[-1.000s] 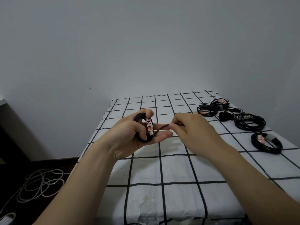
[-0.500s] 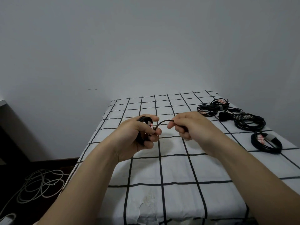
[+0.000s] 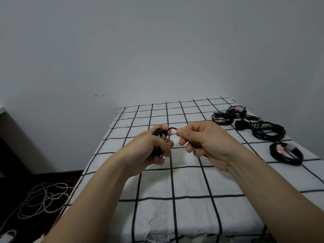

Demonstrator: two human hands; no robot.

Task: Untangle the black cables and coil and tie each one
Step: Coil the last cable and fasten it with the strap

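Head view: left hand [image 3: 149, 151] grips black coil [image 3: 157, 133] with curled fingers [image 3: 167, 152], right hand [image 3: 208, 141] pinches its loose end [image 3: 172, 128].

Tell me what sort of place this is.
Likely a room in a home, perhaps a bedroom: a white grid-patterned sheet covers a bed-like surface against a bare grey wall, with a pale cable on the dark floor.

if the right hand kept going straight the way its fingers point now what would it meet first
Most likely the left hand, gripping the black coil; the right hand, pinching the loose end, faces it across a small gap. Depth is unclear from one view.
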